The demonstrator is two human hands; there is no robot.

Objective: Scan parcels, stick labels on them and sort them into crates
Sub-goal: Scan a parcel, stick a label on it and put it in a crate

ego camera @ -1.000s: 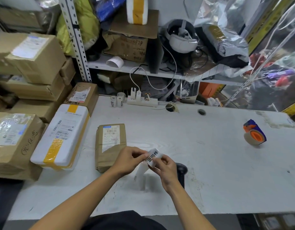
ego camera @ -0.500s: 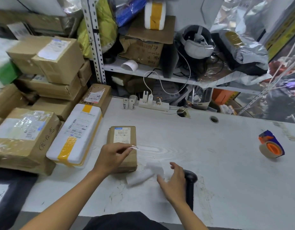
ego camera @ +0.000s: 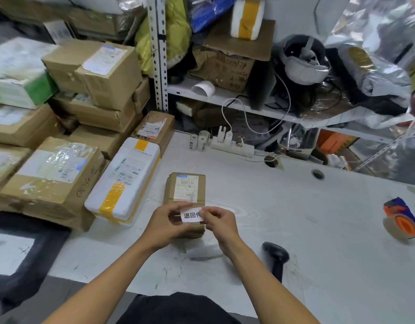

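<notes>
Cardboard fills the left side: a stack of brown cartons (ego camera: 61,118), their corners dented and their tops patched with glossy clear tape and paper waybills. Against them, at the table's left edge, lies a white foam box (ego camera: 124,181), long and round-shouldered, banded with yellow tape. Just right of it, flat on the scuffed white table (ego camera: 295,218), sits the small brown parcel (ego camera: 185,190), a rectangular block in creased kraft paper with a printed shipping slip on its top face.

Over the near end of that parcel both hands meet. The left hand (ego camera: 166,223) has its fingers curled, thumb and fingertips pinching the left edge of a small white label (ego camera: 192,215); the right hand (ego camera: 219,222) pinches the label's right edge the same way. The label is a flat paper rectangle with bold black characters, held level just above the parcel; whether it touches the wrapping I cannot tell.

Behind, at the table's back edge, two small rolls of labels (ego camera: 198,142) stand upright beside a white power strip (ego camera: 232,146). Right of the hands, a black handheld scanner (ego camera: 275,258) lies on the table, matte plastic, its head toward the parcel. Far right, well apart from everything, a tape dispenser (ego camera: 402,218) in orange and blue stands with its tan roll facing out.
</notes>
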